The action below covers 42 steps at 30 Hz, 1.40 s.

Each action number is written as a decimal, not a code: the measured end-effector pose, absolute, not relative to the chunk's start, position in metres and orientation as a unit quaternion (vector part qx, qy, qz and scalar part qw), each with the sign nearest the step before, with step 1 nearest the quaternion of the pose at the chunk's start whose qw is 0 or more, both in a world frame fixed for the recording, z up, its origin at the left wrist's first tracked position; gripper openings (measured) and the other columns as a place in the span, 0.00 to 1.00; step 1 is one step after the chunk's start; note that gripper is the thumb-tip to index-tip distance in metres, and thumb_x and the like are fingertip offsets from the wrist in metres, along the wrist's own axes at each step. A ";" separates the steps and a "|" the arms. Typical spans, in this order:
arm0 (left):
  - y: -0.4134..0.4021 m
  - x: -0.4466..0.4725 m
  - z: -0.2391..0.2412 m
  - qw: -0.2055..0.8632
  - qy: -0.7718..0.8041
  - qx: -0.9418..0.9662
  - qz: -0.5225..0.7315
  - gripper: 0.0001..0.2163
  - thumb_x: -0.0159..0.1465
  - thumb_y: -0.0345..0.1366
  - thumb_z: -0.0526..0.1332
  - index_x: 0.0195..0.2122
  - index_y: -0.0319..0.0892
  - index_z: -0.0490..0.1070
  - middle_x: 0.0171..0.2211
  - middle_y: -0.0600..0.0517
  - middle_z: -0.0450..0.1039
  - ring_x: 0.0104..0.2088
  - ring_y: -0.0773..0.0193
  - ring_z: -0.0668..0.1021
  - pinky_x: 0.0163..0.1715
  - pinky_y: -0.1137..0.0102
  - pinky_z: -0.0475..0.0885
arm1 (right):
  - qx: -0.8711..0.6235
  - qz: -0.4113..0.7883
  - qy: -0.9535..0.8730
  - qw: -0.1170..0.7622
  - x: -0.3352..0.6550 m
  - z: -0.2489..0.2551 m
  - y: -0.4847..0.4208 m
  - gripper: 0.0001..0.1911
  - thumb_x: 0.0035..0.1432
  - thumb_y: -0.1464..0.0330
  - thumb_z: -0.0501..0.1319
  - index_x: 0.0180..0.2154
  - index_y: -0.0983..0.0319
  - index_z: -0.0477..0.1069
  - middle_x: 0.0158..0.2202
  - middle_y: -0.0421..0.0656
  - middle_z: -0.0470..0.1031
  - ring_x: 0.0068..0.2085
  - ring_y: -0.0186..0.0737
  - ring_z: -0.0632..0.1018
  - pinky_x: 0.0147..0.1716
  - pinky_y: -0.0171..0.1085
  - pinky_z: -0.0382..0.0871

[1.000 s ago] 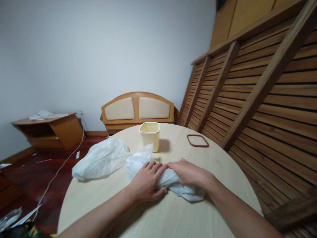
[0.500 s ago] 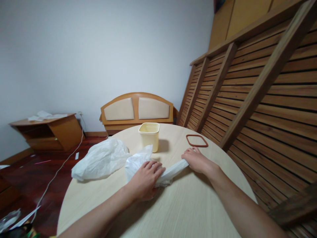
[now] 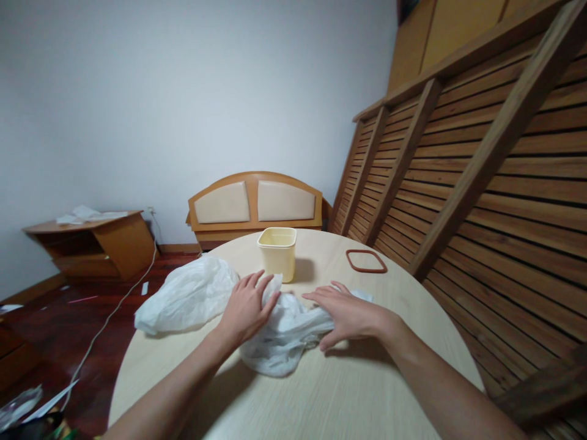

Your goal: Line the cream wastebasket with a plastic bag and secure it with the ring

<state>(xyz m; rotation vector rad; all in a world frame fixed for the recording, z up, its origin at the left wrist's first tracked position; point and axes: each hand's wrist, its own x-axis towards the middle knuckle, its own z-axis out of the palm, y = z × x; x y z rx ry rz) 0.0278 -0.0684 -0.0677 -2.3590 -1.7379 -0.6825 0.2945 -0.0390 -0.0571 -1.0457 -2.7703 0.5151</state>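
A crumpled white plastic bag (image 3: 287, 342) lies on the round table between my two hands. My left hand (image 3: 250, 305) rests at the bag's left side, fingers spread and pointing away from me. Over the bag's right part is my right hand (image 3: 351, 315), its fingers stretched out and thumb apart; a bit of plastic shows beyond it. Just past the bag stands a pale yellow square bin (image 3: 277, 256), upright, without a lid. A reddish-brown square ring (image 3: 365, 261) lies flat to its right. Left of my left hand sits a second, puffed-up white plastic bag (image 3: 188, 293).
The pale wooden round table (image 3: 362, 391) carries all these things. Slatted wooden panels (image 3: 504, 201) lean along the right. A headboard (image 3: 254, 198) stands behind the table. At left are a low cabinet (image 3: 101, 250) and a cable (image 3: 114, 318) on the dark red floor.
My right hand has moved left and let go of the stretched bag end. My left hand has shifted left and opened. The bag between them has bunched up and spread toward me.
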 end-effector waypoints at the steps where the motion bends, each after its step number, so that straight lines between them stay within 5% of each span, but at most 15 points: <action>1: -0.064 0.022 -0.068 0.052 -0.602 -0.766 -0.218 0.24 0.71 0.49 0.49 0.60 0.40 0.67 0.63 0.39 0.66 0.61 0.46 0.71 0.60 0.51 0.64 | -0.339 0.178 -0.921 0.072 0.292 -0.058 -0.040 0.51 0.44 0.53 0.72 0.67 0.59 0.58 0.63 0.53 0.68 0.64 0.60 0.65 0.66 0.61 0.40; 9: -0.047 -0.002 -0.068 -0.093 -0.580 -0.791 -0.173 0.28 0.68 0.54 0.52 0.62 0.41 0.67 0.55 0.41 0.76 0.54 0.49 0.78 0.55 0.58 0.69 | -0.264 0.197 -0.938 0.108 0.271 -0.072 -0.043 0.66 0.42 0.49 0.73 0.72 0.63 0.40 0.73 0.54 0.43 0.72 0.54 0.50 0.68 0.48 0.45; 16: -0.054 -0.005 -0.060 -0.061 -0.417 -0.899 -0.117 0.28 0.63 0.57 0.59 0.55 0.40 0.73 0.59 0.41 0.71 0.59 0.49 0.72 0.60 0.55 0.64 | -0.264 0.181 -0.936 0.146 0.259 -0.077 -0.047 0.48 0.47 0.55 0.72 0.66 0.59 0.57 0.65 0.52 0.63 0.65 0.52 0.65 0.64 0.48 0.57; 20: -0.060 0.002 -0.060 -0.055 -0.368 -0.922 -0.106 0.34 0.59 0.60 0.62 0.59 0.43 0.69 0.60 0.41 0.70 0.60 0.45 0.71 0.65 0.49 0.56 | -0.264 0.144 -0.938 0.170 0.261 -0.079 -0.044 0.45 0.45 0.56 0.72 0.62 0.61 0.61 0.67 0.56 0.55 0.67 0.55 0.59 0.64 0.51 0.55; 24: -0.064 0.009 -0.060 -0.072 -0.328 -0.936 -0.107 0.36 0.56 0.61 0.64 0.60 0.44 0.67 0.60 0.42 0.70 0.60 0.46 0.72 0.66 0.49 0.53 | -0.217 0.161 -0.946 0.178 0.259 -0.085 -0.040 0.53 0.44 0.59 0.73 0.66 0.63 0.51 0.70 0.58 0.51 0.71 0.54 0.52 0.67 0.50 0.49; 31: -0.078 0.017 -0.061 -0.083 -0.337 -0.933 -0.090 0.52 0.45 0.61 0.70 0.68 0.44 0.54 0.62 0.38 0.67 0.62 0.40 0.69 0.66 0.44 0.51 | -0.234 0.221 -0.931 0.171 0.258 -0.080 -0.038 0.39 0.47 0.69 0.71 0.61 0.59 0.62 0.60 0.50 0.70 0.60 0.50 0.71 0.60 0.46 0.63; 38: -0.084 0.023 -0.068 -0.074 -0.365 -0.925 -0.075 0.60 0.48 0.49 0.73 0.72 0.46 0.31 0.70 0.37 0.51 0.67 0.43 0.61 0.67 0.44 0.50 | -0.274 0.227 -0.920 0.163 0.268 -0.080 -0.036 0.36 0.52 0.75 0.63 0.63 0.63 0.60 0.63 0.54 0.67 0.62 0.50 0.69 0.61 0.47 0.62; 42: -0.078 0.022 -0.071 -0.036 -0.383 -0.920 -0.068 0.52 0.53 0.37 0.69 0.71 0.51 0.34 0.71 0.39 0.50 0.66 0.44 0.65 0.65 0.47 0.58 | -0.244 0.279 -0.915 0.159 0.272 -0.076 -0.040 0.47 0.49 0.73 0.67 0.68 0.58 0.52 0.67 0.52 0.62 0.64 0.50 0.68 0.61 0.46 0.62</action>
